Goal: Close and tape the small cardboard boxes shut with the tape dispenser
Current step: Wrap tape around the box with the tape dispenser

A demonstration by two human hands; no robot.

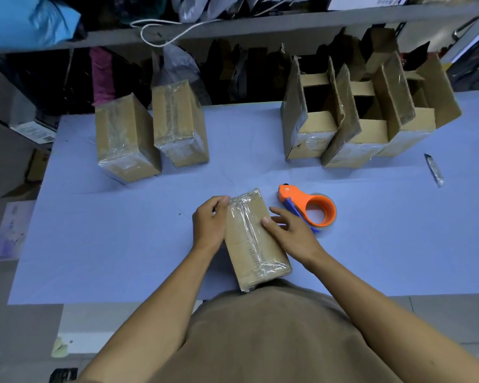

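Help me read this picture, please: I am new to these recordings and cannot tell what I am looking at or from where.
There is no machine here: a person works with bare hands, and one wide camera worn on the head looks down at them. On the blue table the left hand grips the side of a taped cardboard box, while the right hand rests its fingers on the top. Beside that hand lies the orange tape dispenser, held by no one. Farther back on the left stand two taped boxes, on the right three open boxes with flaps up. A small knife-like tool lies at the right edge.
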